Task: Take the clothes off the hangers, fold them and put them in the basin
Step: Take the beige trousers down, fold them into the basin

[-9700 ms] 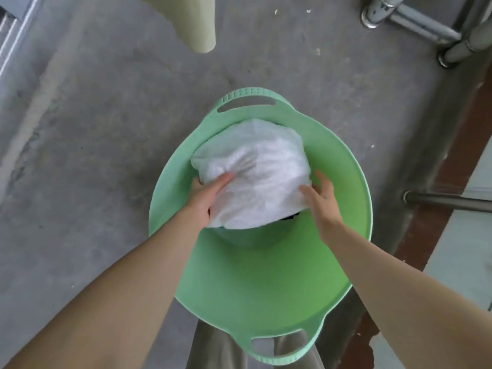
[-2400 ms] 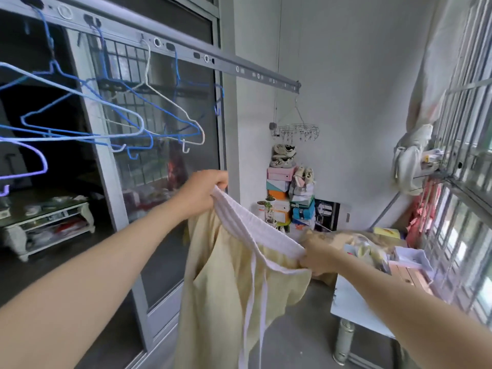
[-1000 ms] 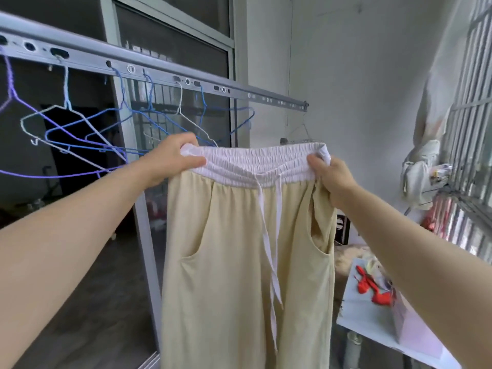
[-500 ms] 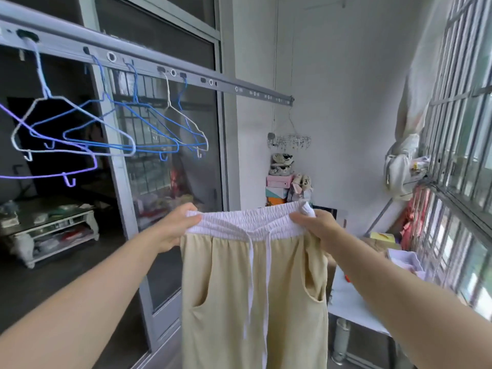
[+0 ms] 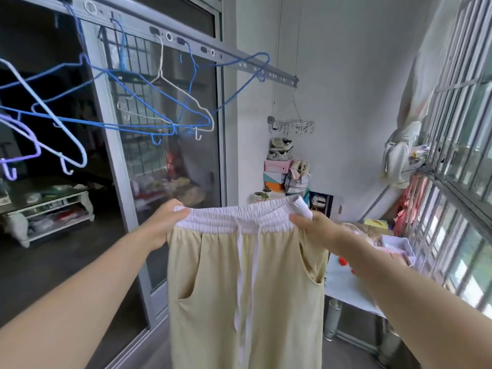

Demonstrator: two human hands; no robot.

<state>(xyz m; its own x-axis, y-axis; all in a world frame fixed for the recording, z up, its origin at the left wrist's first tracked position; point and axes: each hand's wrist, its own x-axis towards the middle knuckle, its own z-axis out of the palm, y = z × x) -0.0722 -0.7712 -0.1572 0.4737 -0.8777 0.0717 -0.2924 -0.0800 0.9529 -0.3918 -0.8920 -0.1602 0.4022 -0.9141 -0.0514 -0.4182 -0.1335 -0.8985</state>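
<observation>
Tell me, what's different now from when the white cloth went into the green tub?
The white cloth was let go; the basin is out of view. The left grip and right grip have taken the beige trousers by the white waistband, pulled it straight, raised it, then lowered it. Unchanged: both hold its ends; the hangers hang bare on the rail.

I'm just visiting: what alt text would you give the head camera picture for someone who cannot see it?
A person's left hand and right hand hold up pale yellow cloth trousers by the white elastic waistband, its white drawstring hanging down the front. Behind them, bare blue and white wire hangers hang from a grey metal rail.
</observation>
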